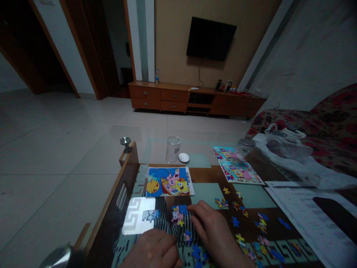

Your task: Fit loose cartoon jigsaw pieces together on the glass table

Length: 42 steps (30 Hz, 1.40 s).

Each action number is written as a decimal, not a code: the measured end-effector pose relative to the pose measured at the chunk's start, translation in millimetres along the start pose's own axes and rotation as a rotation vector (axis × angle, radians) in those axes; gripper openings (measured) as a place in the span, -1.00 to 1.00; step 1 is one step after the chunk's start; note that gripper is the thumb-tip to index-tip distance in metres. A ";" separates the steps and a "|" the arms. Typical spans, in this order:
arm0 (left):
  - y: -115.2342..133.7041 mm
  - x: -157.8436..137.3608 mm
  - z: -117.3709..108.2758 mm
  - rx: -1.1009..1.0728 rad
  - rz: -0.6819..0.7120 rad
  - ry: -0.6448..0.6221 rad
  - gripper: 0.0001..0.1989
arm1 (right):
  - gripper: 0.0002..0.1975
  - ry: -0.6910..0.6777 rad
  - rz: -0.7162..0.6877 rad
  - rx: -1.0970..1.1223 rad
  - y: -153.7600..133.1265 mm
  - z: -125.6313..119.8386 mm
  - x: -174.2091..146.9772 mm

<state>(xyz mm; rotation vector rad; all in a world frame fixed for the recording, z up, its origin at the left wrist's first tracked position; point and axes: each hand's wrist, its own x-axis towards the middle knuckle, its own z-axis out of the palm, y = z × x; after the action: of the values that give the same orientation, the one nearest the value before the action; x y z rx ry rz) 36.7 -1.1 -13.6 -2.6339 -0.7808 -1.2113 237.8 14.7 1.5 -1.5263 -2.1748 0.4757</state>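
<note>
Reaching in at bottom centre with the right hand [213, 230], fingers half curled and a little apart, with the foremost tip at the right edge of a small, apparently joined section [176, 216] of blue and pink jigsaw. Cannot tell whether anything is pinched there. Resting the left hand [156, 247] at the bottom edge, left of centre, fingers curled under; cannot tell, with the tips hidden, what is held, if anything.

Just above the left hand, pale blue pieces [150, 215]; between the hands, a pink-and-blue piece [187, 236]; below that, deeper blue pieces [196, 252].

Looks like the fitting step, still early, with many loose pieces [235, 222] scattered across the lower right. Seems to call next for matching tab to gap along the section's edge, pressing flat without nudging it apart, and checking against the printed card [169, 182] just above.

Farther out, near the centre, a clear glass jar [173, 150] beside a white lid [183, 158]; right of centre, two bright cards [241, 172]; at far right, paper sheets [295, 212] under a dark, phone-like slab [334, 214].
</note>
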 end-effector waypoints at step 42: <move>-1.4 -3.5 1.6 0.001 0.001 -0.027 -0.55 | -0.72 -0.044 0.032 -0.008 -0.8 -1.2 0.2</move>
<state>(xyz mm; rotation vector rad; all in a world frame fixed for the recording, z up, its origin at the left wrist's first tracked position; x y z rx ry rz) 35.2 -0.8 -17.3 -2.6550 -0.7846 -1.1769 237.8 14.6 2.9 -1.5714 -2.1905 0.5156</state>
